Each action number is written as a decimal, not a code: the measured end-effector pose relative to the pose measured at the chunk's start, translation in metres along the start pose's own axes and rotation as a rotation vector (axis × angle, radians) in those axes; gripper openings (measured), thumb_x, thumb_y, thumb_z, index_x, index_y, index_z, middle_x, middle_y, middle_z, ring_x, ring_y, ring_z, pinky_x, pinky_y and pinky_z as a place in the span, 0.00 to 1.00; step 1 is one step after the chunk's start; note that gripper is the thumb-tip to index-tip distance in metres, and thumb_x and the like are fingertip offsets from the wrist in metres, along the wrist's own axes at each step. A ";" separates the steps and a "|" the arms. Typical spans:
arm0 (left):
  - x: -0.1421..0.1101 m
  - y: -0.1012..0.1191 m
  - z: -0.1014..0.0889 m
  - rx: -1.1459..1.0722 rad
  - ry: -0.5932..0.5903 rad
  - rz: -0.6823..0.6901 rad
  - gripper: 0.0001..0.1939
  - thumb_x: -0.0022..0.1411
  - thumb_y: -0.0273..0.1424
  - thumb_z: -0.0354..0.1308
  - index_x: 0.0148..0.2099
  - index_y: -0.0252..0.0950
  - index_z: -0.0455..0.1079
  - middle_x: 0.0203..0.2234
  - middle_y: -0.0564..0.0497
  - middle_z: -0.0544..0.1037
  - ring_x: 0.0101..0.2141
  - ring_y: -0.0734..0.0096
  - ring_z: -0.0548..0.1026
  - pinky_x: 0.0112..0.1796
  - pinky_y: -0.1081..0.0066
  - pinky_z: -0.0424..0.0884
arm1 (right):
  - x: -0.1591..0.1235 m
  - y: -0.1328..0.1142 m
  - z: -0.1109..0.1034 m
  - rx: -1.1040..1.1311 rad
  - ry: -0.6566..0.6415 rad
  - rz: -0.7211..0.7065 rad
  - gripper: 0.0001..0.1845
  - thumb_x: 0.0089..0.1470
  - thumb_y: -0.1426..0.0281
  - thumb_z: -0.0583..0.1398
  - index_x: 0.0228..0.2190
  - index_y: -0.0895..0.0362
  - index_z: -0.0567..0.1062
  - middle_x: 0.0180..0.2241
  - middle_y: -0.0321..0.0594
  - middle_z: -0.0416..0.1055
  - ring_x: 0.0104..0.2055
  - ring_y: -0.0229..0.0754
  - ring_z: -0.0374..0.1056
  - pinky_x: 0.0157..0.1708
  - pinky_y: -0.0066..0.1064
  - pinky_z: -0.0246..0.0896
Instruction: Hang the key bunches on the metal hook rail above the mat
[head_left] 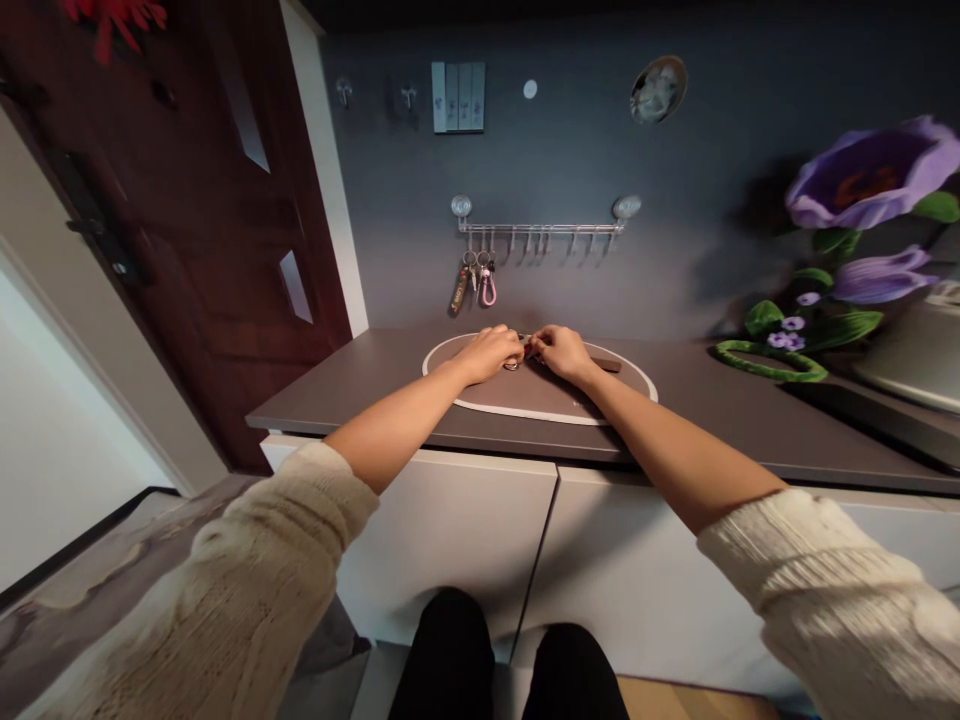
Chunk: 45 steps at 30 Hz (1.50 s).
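On a pale-rimmed oval mat [517, 398], set upon a brown-grey surface [337, 390], the wearer's two hands worked close together. The left hand [491, 352] lay to the left with its fingers bent downward; a metal ring [512, 366] showed just beneath them, though whether they gripped it could not be told. The right hand [562, 352] faced it, thumb and forefinger pinching a small dark-red item [528, 350], which lay in the narrow gap between the hands, partly hidden by them. A brown strip [606, 366] rested on the mat just to the right of the right hand.

Behind the mat, a clear hook rail [544, 229] was fixed to a dark wall [405, 270]; from its left end hung a bunch of keys [474, 280] with a brown tag [458, 290] and a pink loop [489, 290]. At the right stood a large purple flower [862, 185], with a green ring [772, 372] below it on the surface. A dark red door [217, 200] occupied the left side, and white cabinet doors [450, 530] formed the front beneath the surface.
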<state>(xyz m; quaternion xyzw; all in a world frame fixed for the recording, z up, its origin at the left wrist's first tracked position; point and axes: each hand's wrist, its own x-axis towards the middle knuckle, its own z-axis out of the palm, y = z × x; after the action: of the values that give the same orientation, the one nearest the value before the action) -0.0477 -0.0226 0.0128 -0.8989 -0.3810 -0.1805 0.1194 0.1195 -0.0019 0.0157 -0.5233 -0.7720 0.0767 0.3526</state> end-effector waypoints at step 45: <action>0.001 0.001 -0.003 -0.480 0.491 -0.447 0.06 0.53 0.28 0.53 0.29 0.31 0.70 0.25 0.51 0.76 0.27 0.76 0.71 0.32 0.75 0.65 | -0.002 -0.009 0.004 0.640 -0.130 -0.108 0.15 0.40 0.60 0.62 0.27 0.60 0.72 0.23 0.36 0.68 0.24 0.32 0.59 0.27 0.27 0.56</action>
<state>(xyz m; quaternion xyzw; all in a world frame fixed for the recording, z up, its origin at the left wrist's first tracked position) -0.0471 -0.0238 0.0157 -0.7264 -0.4744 -0.4949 -0.0487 0.1109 -0.0067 0.0162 -0.3382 -0.7565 0.3296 0.4525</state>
